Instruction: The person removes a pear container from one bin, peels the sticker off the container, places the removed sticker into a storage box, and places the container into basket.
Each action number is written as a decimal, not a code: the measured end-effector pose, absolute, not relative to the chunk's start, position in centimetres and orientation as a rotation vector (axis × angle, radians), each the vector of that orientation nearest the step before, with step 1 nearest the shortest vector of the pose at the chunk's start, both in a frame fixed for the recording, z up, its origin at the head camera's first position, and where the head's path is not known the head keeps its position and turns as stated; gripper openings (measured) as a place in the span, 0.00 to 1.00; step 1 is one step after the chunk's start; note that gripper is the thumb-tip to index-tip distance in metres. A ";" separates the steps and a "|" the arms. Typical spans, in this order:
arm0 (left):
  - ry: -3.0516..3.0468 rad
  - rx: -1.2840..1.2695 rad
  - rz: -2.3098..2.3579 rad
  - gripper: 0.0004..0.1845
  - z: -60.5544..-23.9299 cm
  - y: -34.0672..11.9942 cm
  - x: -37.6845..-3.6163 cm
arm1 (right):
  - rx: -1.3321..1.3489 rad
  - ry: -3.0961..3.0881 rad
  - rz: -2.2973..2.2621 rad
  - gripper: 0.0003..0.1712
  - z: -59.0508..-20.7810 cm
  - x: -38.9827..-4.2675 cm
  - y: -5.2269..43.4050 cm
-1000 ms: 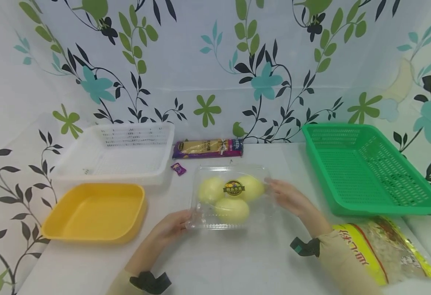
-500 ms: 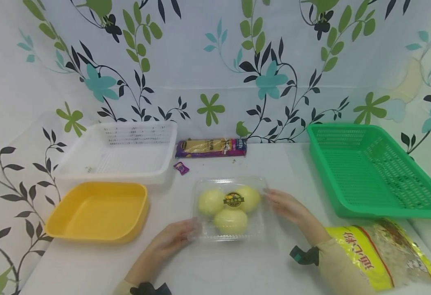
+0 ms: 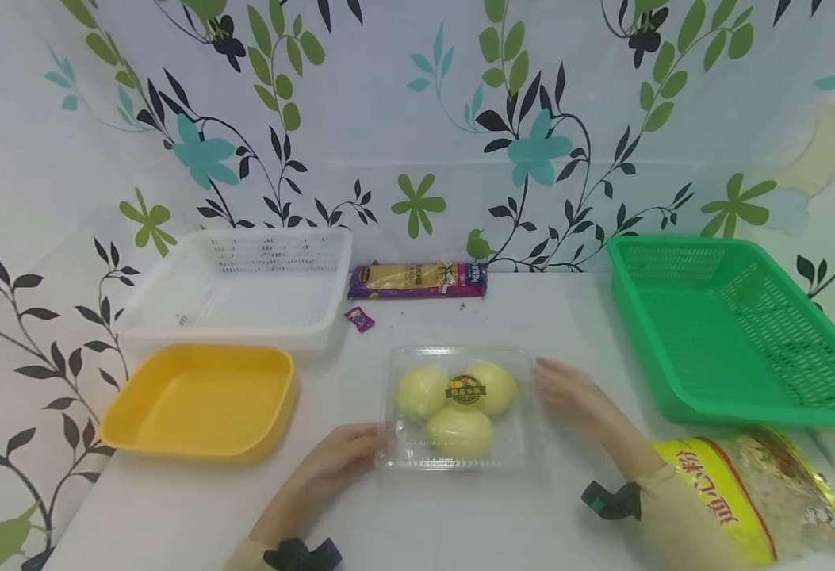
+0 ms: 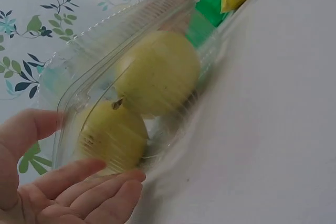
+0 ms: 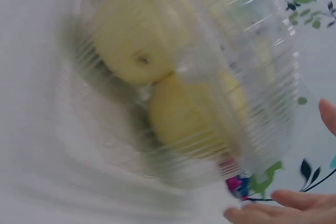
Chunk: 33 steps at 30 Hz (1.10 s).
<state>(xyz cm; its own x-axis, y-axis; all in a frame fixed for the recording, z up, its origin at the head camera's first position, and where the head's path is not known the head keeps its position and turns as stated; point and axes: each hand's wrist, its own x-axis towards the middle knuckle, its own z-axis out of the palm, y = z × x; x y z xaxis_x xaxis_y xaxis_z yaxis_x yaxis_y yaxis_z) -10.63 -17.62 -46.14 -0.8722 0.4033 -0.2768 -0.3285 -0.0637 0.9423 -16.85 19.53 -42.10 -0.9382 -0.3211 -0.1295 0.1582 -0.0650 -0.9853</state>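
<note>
A clear plastic clamshell box (image 3: 510, 440) with a dark and gold label sits on the white table in the head view. Inside are three pale yellow round fruits (image 3: 460, 433). My left hand (image 3: 349, 454) is at the box's left side; in the left wrist view its thumb reaches the lid edge while relaxed fingers (image 4: 100, 195) lie along the lower wall. On the other side my right hand (image 3: 576, 396) is spread beside the box, and the right wrist view shows its thumb and straight fingers (image 5: 299, 208) apart from the plastic.
A yellow tray (image 3: 199, 400) stands left, before a white basket (image 3: 267, 305). At the back lie a purple and gold packet (image 3: 417, 281) and a small purple wrapped candy (image 3: 359, 319). Right are a green basket (image 3: 731, 341) and a yellow bag (image 3: 717, 492) of dry food.
The clamshell box came down toward me onto the table, both hands on its sides. Since then my right hand has parted from its right side, and my left hand's hold has loosened.
</note>
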 end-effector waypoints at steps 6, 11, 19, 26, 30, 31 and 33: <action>2.164 0.051 1.712 0.26 -45.3 -17.7 -10.7 | -0.554 2.082 -2.530 0.18 -33.6 -16.6 18.1; 2.267 -0.006 1.760 0.20 -45.6 -17.6 -11.0 | -0.752 2.053 -2.644 0.12 -30.8 -16.2 15.3; 2.193 0.049 1.866 0.15 -46.1 -17.2 -11.4 | -0.542 2.305 -2.495 0.12 -36.1 -15.6 11.1; 2.100 0.005 1.980 0.14 -46.3 -16.9 -11.4 | -0.496 2.438 -2.175 0.08 -39.6 -15.0 9.4; 2.042 -0.023 2.025 0.14 -46.7 -16.8 -11.4 | -0.474 2.405 -2.156 0.07 -40.2 -15.1 9.2; 2.020 -0.037 2.038 0.14 -46.8 -16.8 -11.4 | -0.469 2.417 -2.142 0.07 -40.3 -15.1 9.2; 1.984 -0.045 2.059 0.14 -46.9 -16.8 -11.3 | -0.464 2.443 -2.112 0.08 -40.4 -15.1 9.1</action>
<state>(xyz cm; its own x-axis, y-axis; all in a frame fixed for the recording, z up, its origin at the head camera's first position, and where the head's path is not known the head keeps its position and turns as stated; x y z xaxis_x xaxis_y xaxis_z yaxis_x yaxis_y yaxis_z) -11.33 -16.81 -46.92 -0.9601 0.1787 -0.2150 -0.2215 -0.0167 0.9750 -15.10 9.14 -40.35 -0.9524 -0.1340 0.2739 -0.2904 0.1247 -0.9488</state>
